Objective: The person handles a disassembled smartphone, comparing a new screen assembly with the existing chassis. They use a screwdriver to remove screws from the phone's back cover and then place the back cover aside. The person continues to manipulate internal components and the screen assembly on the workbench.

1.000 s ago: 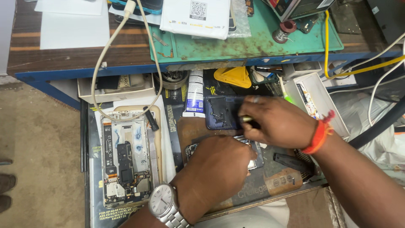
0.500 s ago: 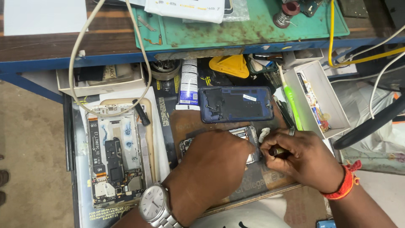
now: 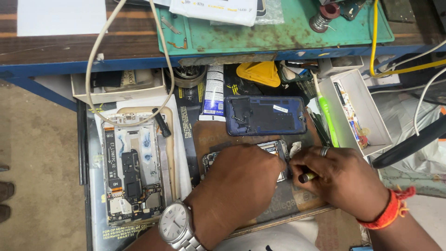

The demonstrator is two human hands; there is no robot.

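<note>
My left hand [image 3: 244, 183], with a silver wristwatch [image 3: 175, 223] on the wrist, lies flat over an opened phone body [image 3: 274, 148] on a brown work mat and holds it down. My right hand [image 3: 341, 179], with a ring and a red wrist thread, grips a thin tool with a brass-coloured end [image 3: 306, 177] whose tip meets the phone's right edge. Just beyond the hands lies a dark blue phone back cover [image 3: 265, 115], inside up.
A second stripped phone frame [image 3: 132, 169] lies at the left of the open drawer. A white tube [image 3: 214, 93], a yellow triangular pick [image 3: 259, 73], a green brush [image 3: 327, 118] and a white parts box [image 3: 360, 111] lie behind. Above is a green bench mat [image 3: 278, 37], with cables about.
My right hand left the blue back cover, came down to the right of my left hand, and now holds the tool at the phone's edge. The view shifted slightly.
</note>
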